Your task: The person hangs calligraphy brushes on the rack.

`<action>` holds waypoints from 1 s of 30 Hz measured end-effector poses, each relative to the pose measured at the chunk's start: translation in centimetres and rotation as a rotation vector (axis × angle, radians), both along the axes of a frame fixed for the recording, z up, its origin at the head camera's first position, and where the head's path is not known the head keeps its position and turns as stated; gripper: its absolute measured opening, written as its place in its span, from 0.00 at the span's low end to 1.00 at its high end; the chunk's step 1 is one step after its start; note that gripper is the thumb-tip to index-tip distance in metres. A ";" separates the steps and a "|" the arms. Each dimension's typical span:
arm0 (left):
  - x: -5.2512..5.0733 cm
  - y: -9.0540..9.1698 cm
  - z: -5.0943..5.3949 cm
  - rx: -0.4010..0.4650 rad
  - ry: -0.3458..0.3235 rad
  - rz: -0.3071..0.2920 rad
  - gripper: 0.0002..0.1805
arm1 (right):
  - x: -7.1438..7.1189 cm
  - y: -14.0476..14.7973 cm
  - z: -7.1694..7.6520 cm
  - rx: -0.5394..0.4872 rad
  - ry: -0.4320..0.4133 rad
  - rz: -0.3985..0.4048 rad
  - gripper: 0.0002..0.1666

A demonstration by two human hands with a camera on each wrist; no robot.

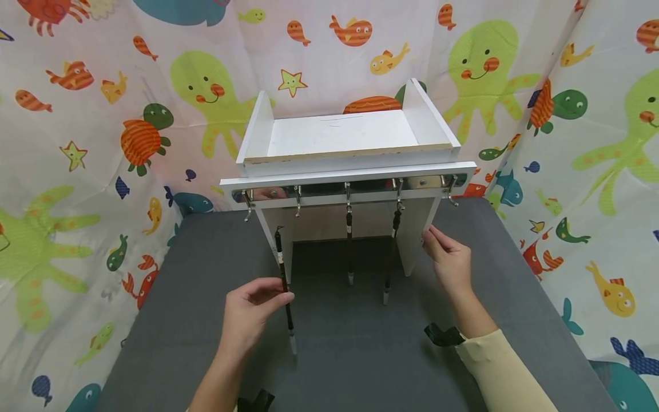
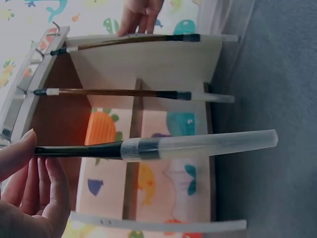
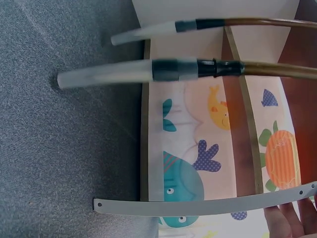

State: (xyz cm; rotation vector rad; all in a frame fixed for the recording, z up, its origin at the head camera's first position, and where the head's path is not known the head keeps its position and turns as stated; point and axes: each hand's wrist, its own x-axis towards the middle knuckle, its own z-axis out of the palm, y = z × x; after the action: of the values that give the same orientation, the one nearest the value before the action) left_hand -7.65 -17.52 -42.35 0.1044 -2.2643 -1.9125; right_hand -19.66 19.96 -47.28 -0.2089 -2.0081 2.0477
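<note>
My left hand (image 1: pixel 249 312) pinches a dark calligraphy brush (image 1: pixel 281 260) between thumb and fingers, left of the rack's middle. Its hanging loop is at the top, and a clear cap (image 2: pixel 218 144) covers the tip below. The loop is beneath the hook rail and apart from the hooks. Two similar brushes, a middle brush (image 1: pixel 350 246) and a right brush (image 1: pixel 392 252), hang tip down from hooks on the white shelf rack (image 1: pixel 355 155). My right hand (image 1: pixel 450 260) grips the front edge of the rack's right side panel (image 3: pixel 198 207).
Several metal hooks line the rail (image 1: pixel 324 190) under the rack's top tray (image 1: pixel 340 133). The rack stands on a grey cloth surface (image 1: pixel 360 355). Behind and at both sides hangs a curtain (image 1: pixel 319 74) printed with sea animals.
</note>
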 end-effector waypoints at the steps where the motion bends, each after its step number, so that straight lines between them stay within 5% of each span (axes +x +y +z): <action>1: -0.1 0.2 0.1 -0.002 0.022 -0.002 0.15 | 0.0 0.0 0.0 -0.007 -0.002 0.000 0.27; 5: -0.5 1.1 0.4 0.007 0.068 -0.011 0.14 | -0.1 0.0 0.0 -0.017 0.002 -0.004 0.26; 30: -1.3 2.1 0.2 -0.064 0.090 0.089 0.12 | -0.1 0.0 -0.2 -0.007 0.005 0.000 0.27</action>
State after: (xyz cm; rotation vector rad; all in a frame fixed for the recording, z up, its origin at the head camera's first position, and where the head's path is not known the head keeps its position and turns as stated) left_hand -8.99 -15.40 -42.10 0.1058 -2.2210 -1.7630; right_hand -19.80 19.91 -47.52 -0.2051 -1.9979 2.0538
